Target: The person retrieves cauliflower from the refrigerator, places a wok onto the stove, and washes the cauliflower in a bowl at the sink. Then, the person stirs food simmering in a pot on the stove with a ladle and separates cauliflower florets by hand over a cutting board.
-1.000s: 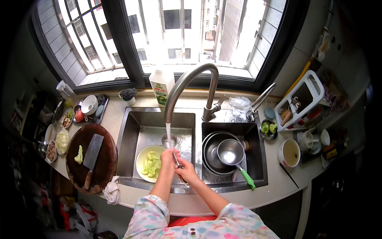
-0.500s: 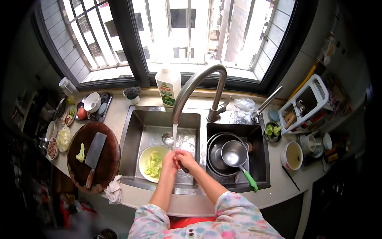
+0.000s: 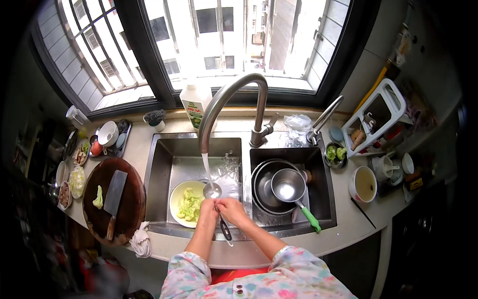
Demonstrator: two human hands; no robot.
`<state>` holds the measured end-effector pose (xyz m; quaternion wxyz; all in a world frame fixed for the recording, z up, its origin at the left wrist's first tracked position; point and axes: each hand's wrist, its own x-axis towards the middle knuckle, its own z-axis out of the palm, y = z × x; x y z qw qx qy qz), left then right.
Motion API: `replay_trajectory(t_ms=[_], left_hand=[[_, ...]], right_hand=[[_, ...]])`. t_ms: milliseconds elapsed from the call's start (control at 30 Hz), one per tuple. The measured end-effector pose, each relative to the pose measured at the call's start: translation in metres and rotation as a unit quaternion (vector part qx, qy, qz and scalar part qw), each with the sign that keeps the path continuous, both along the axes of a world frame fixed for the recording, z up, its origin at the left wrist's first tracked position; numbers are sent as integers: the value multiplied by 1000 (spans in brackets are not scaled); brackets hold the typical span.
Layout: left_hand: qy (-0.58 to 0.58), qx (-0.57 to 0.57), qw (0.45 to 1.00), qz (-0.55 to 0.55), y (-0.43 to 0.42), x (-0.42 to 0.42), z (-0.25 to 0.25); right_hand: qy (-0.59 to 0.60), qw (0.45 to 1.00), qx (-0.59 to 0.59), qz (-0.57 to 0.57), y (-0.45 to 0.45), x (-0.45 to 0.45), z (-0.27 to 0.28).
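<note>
A ladle (image 3: 212,190) with a dark handle lies under the stream of water from the curved faucet (image 3: 214,107). My left hand (image 3: 208,208) is closed round its shaft. Beside it, my right hand (image 3: 230,210) is closed on the same shaft, its fingertips against the left hand. The dark handle points down toward the sink's front edge. Just left of my hands, a pale bowl (image 3: 175,203) of light green vegetable pieces (image 3: 190,205) sits in the left basin (image 3: 162,169).
In the right basin (image 3: 324,199) are nested pots and a green-handled pan (image 3: 288,185). A cleaver (image 3: 115,192) lies on a round board (image 3: 94,219) at left. A white bottle (image 3: 195,105) stands behind the sink, a white rack (image 3: 400,108) at right.
The ladle's bowl has come into view under the water, and its dark handle now points down between my hands. The camera view has shifted slightly.
</note>
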<state>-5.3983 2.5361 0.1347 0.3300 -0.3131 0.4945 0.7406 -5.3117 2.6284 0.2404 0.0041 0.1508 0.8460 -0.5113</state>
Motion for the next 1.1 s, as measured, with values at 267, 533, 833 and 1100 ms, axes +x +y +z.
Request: replay_trajectory(t_ms=[267, 533, 833, 1100], left_hand=[[59, -15, 998, -8, -10, -10, 38], [112, -101, 988, -30, 12, -4, 57], [127, -150, 979, -54, 1, 4, 39], [58, -155, 986, -6, 10, 9, 57]], right_hand=[[-18, 916, -391, -82, -2, -50, -8], [91, 993, -60, -47, 38, -60, 12], [221, 903, 93, -356, 222, -121, 13], [93, 936, 103, -325, 258, -139, 14]])
